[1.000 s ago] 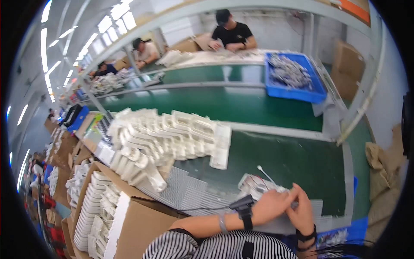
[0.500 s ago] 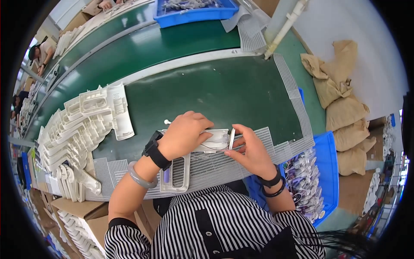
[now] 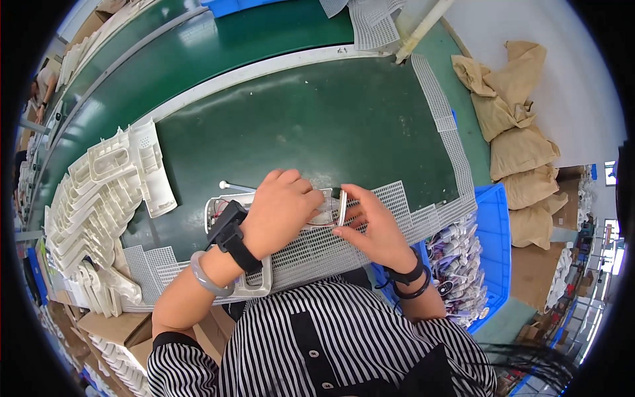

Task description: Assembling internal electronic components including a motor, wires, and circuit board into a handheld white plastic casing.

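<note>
The left hand (image 3: 286, 206) presses down on a white plastic housing (image 3: 233, 246) at the counter's (image 3: 317, 126) six o'clock edge, steadying it. At its three o'clock, the right hand (image 3: 374, 228) holds a thin silvery rod (image 3: 342, 207) upright in a narrow fingertip grip, ready for fitting.

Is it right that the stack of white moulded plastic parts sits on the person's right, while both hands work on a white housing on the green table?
Not quite. In the head view the stack of white plastic parts lies on the person's left. The rest holds: left hand and right hand work on the white housing on the green table.
</note>
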A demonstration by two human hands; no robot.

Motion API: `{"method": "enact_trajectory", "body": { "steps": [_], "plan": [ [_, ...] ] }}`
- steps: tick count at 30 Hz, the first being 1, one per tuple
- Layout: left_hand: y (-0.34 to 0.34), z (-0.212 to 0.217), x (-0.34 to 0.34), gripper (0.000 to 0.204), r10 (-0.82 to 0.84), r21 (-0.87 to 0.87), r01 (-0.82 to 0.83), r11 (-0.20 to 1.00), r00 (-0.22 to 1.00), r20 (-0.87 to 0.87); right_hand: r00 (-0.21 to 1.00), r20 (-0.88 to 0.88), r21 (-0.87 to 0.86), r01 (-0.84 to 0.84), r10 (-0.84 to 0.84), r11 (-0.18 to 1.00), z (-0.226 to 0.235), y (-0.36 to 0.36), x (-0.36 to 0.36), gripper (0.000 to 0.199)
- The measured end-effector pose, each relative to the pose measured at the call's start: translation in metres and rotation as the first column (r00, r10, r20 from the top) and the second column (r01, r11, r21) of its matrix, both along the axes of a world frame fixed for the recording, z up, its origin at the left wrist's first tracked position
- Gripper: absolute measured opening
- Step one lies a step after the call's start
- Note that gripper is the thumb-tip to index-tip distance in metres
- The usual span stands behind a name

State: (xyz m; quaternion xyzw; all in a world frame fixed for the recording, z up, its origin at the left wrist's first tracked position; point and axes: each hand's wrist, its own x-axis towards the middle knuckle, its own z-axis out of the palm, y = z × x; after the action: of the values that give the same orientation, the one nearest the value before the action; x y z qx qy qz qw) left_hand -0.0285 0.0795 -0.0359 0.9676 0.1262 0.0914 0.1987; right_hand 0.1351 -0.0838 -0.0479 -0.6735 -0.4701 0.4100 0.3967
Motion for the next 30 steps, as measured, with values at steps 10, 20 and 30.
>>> {"method": "enact_trajectory", "body": {
  "steps": [10, 20, 30],
  "plan": [
    [-0.007, -0.011, -0.007, 0.016, -0.014, 0.084, 0.008, 0.996, 0.997, 0.072, 0.991, 0.112, 0.08, -0.083, 0.074, 0.993, 0.005, 0.008, 0.001, 0.076],
    [-0.018, -0.02, -0.009, 0.024, 0.215, -0.158, -0.194, 0.968, 0.968, 0.132, 0.997, 0.017, -0.006, -0.07, 0.07, 0.998, -0.003, 0.008, -0.003, 0.068],
    [-0.024, -0.025, -0.011, 0.024, 0.229, -0.174, -0.201, 0.964, 0.96, 0.158, 0.99, 0.127, -0.023, -0.055, 0.058, 0.998, 0.007, 0.009, -0.004, 0.058]
  ]
}}
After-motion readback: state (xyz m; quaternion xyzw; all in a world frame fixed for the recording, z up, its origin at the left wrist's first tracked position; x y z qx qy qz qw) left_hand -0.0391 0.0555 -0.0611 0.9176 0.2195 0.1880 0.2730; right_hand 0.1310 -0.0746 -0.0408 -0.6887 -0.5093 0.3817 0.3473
